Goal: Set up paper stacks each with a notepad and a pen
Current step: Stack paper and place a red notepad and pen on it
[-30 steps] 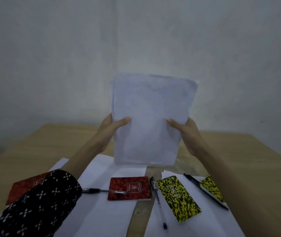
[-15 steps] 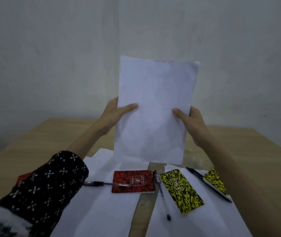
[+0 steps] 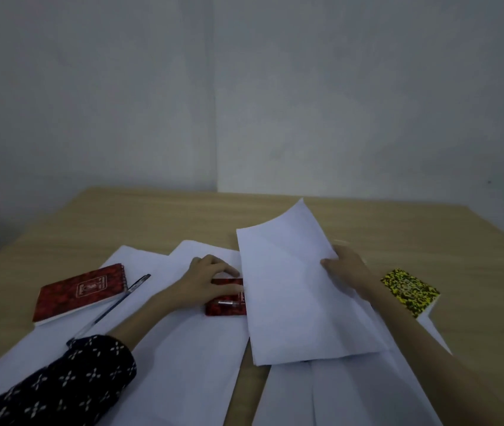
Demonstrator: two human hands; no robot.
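My right hand (image 3: 347,269) grips a sheaf of white paper (image 3: 293,296) by its right edge, tilted low over the table's middle. It hides one yellow notepad and some pens. My left hand (image 3: 206,279) rests on a small red notepad (image 3: 226,304) with a pen's silver clip on it, fingers curled over the far edge. That notepad lies on a white paper stack (image 3: 189,348). Further left, another red notepad (image 3: 80,292) and a blue pen (image 3: 112,305) lie on a paper stack (image 3: 140,262). A yellow-and-black notepad (image 3: 410,290) lies at the right.
The wooden table (image 3: 158,216) reaches back to a grey wall. More white sheets (image 3: 352,392) lie under the held sheaf at the front right. A strip of bare wood (image 3: 244,395) shows between the middle and right stacks.
Both hands held the paper sheaf upright in the air. Now the left hand has let go and dropped onto the middle red notepad, while the right hand has lowered the sheaf toward the table.
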